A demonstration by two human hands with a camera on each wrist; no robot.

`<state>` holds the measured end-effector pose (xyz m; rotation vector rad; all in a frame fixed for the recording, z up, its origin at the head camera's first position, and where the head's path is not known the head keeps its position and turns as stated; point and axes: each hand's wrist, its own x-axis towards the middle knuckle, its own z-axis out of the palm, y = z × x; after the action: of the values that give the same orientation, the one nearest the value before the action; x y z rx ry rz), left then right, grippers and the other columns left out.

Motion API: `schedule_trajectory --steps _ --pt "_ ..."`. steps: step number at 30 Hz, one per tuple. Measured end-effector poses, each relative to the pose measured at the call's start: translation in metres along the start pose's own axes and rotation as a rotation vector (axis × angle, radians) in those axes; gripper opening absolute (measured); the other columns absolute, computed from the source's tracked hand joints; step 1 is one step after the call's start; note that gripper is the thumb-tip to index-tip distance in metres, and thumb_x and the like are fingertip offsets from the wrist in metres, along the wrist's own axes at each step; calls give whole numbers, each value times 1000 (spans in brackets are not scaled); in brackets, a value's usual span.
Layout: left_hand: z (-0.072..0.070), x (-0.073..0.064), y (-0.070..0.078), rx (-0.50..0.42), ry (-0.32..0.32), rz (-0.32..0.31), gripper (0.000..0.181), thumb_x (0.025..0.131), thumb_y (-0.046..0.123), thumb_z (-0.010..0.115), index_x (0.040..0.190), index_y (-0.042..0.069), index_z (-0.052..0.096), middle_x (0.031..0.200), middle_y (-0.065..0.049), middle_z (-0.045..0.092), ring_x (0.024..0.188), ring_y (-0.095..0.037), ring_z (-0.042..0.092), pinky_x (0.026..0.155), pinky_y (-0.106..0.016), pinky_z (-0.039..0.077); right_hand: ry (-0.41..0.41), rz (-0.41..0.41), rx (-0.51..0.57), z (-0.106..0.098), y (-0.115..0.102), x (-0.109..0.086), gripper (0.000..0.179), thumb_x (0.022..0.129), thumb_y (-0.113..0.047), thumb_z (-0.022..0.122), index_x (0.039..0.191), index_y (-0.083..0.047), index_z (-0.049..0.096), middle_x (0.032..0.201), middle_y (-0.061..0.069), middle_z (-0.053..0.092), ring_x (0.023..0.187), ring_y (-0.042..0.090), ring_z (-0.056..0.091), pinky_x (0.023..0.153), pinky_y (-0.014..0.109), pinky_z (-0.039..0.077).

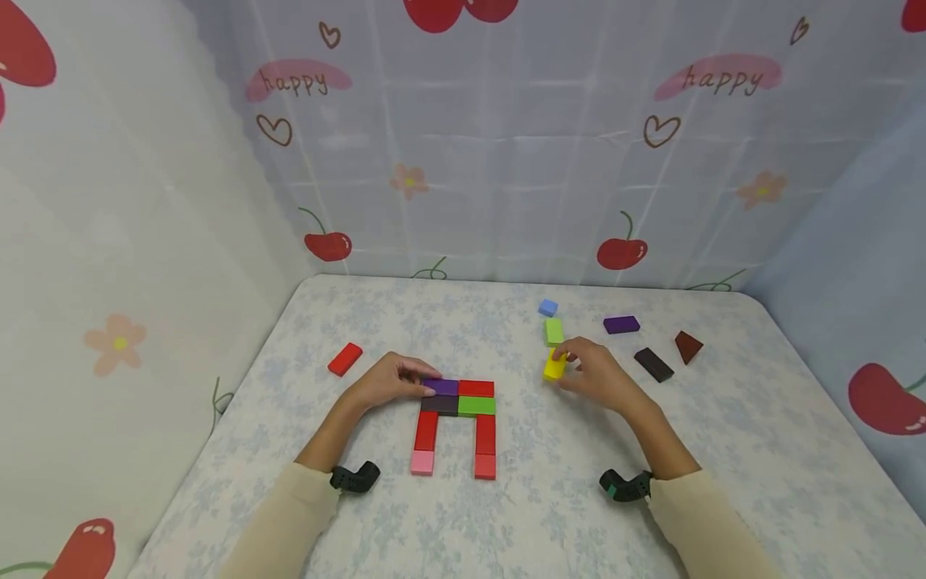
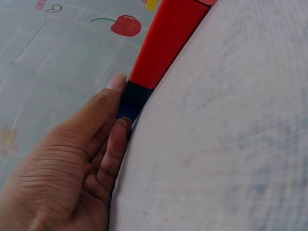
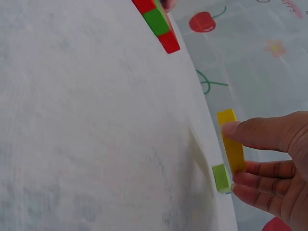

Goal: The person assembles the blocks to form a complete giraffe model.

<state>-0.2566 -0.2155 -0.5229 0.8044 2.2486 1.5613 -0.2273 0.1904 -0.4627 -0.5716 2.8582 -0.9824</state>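
Note:
My left hand [image 1: 387, 379] pinches the left end of a purple block [image 1: 444, 388] between thumb and fingers. That block lies in a flat shape, with a red block [image 1: 477, 388] to its right and a black block [image 1: 439, 406] and a green block [image 1: 477, 406] below. Two legs run down from these, a left one of a red block [image 1: 426, 431] over a pink block [image 1: 423, 462], and a right one of red blocks [image 1: 485, 434]. Over to the right, my right hand [image 1: 596, 374] grips a yellow block [image 3: 232, 144] between thumb and fingers, raised off the table in the right wrist view.
Behind the yellow block lie a light green block [image 1: 554, 332] and a small blue block [image 1: 547, 307]. Farther right are a purple block [image 1: 621, 325], a black block [image 1: 654, 365] and a brown wedge-like block [image 1: 689, 347]. A lone red block [image 1: 345, 359] lies at left. Curtains surround the table.

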Motion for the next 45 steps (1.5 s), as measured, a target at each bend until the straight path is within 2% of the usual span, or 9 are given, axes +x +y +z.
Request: schedule_trajectory --steps 7,12,20,29,36,45 --pt "-1 0 0 -4 13 8 30 84 10 84 113 11 80 104 -4 74 70 -11 56 61 -23 45 -38 -13 -15 18 -25 2 35 83 -7 83 114 -5 68 116 10 65 105 31 61 88 45 54" --pt "0 -1 -2 2 10 5 30 84 10 84 113 10 79 106 -4 74 70 -10 55 61 -23 45 -69 -61 -28 31 -34 3 34 81 -8 86 109 -6 68 112 7 66 100 28 61 88 42 54" --pt "-1 1 -1 1 14 -3 30 84 8 84 113 12 80 105 -5 74 70 -11 55 61 -22 44 -81 -129 -37 45 -38 9 33 80 -9 87 106 -6 68 107 4 66 96 24 60 88 40 53" --pt "0 0 -1 3 1 4 31 84 7 84 114 11 79 105 -7 74 70 -11 55 62 -23 45 -73 -60 -18 52 -42 11 34 79 -11 89 107 -8 70 110 4 65 97 22 60 89 37 54" --pt "-1 -1 -4 -2 4 14 31 84 8 84 115 9 79 108 -6 74 70 -10 56 63 -23 46 -73 -114 13 51 -43 9 40 81 -7 86 118 -3 71 115 9 67 99 25 63 88 38 55" --pt "0 1 -4 15 11 1 31 84 8 84 114 11 79 107 -3 74 72 -12 57 63 -23 46 -46 -124 15 56 -44 8 37 81 -9 86 115 -3 72 114 8 67 96 23 61 84 35 56"
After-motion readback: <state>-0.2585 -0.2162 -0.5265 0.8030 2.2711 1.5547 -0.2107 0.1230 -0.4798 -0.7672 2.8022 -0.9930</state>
